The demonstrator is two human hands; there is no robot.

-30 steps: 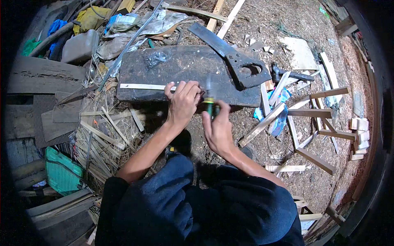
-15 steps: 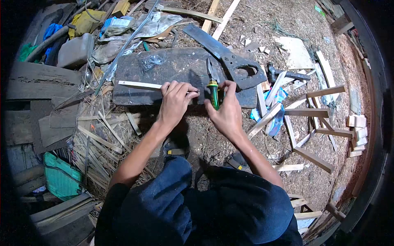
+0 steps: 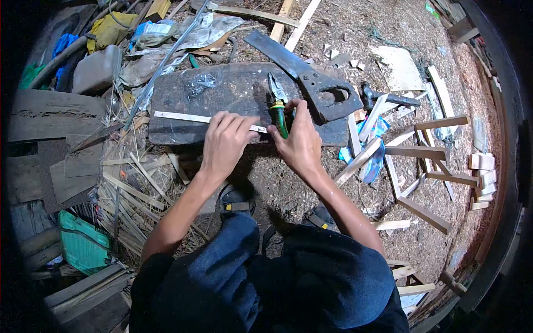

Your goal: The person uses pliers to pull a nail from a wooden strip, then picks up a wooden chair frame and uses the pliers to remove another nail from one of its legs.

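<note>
A narrow pale wood strip lies along the near part of a dark, worn wooden board. My left hand is closed over the strip, its right end showing past my fingers. Beside that end, my right hand grips pliers with green and yellow handles, jaws pointing away from me. The pliers' lower handle is partly hidden by my fingers. A handsaw rests across the board's right side, and a crumpled clear plastic bag sits on its left part.
To the right lie a hammer and a frame of nailed wood pieces. Thin sticks are heaped at left near a green plastic piece. A jerrycan stands at the upper left. Shavings cover the ground.
The pliers have tilted, their jaws moving left and slightly toward the far side. My left hand has shifted a little left along the strip, and its right end now shows.
</note>
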